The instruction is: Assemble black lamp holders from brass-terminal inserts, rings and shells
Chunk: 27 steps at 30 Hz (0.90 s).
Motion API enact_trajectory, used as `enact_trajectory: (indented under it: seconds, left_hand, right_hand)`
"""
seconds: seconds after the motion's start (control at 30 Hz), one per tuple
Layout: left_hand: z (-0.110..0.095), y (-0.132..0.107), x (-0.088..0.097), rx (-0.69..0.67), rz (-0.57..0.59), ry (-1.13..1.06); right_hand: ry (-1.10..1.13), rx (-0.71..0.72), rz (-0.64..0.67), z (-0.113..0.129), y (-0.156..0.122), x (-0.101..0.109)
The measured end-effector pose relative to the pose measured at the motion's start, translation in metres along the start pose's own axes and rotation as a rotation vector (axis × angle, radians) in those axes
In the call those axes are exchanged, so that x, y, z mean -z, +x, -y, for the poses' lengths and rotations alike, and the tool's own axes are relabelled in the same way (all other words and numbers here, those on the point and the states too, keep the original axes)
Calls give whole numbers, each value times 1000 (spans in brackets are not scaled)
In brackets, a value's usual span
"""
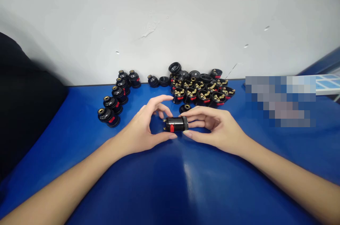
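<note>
A black lamp socket (176, 124) with a red switch lies sideways between my two hands. Its brass terminals point left, and a ridged ring circles its right end. My right hand (216, 125) pinches the ring end between thumb and fingers. At the body, my left hand (145, 125) has its thumb along the lower edge and a finger near the upper edge; the index finger is lifted away. Just behind the held socket sits a black domed cap (185, 108) with a brass centre hole.
Several open sockets (204, 96) with brass contacts stand behind my right hand. Loose black caps (174, 68) rest by the wall. Capped sockets (113, 104) form a slanting row at the left. A blurred patch (281, 101) covers the right side of the blue table (212, 186).
</note>
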State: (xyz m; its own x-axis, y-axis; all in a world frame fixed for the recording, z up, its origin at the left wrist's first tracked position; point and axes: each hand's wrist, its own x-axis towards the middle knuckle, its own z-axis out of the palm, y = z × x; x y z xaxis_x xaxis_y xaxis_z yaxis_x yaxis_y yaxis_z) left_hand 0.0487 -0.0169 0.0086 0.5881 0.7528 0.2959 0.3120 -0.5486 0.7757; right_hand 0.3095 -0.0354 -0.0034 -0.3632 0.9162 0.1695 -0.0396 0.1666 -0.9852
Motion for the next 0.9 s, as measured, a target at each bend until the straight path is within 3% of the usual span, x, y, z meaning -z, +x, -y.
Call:
enact_trajectory:
  seconds: [0.23,0.43,0.6,0.77,0.9]
  left_hand:
    - [-6,-1,0,165,105,95]
    - [0,0,2,-22,63,6]
    - [2,0,3,105,102,108]
    - [3,-1,4,-14,48,119]
    - [2,-1,2,100,76,107]
  right_hand:
    - [-6,19,16,-1,0,0]
    - [-30,28,22,-1,0,0]
    - [-36,38,22,-1,0,1]
    - [-31,35,30,-1,-1,1]
    - [-22,23,20,0,-1,0]
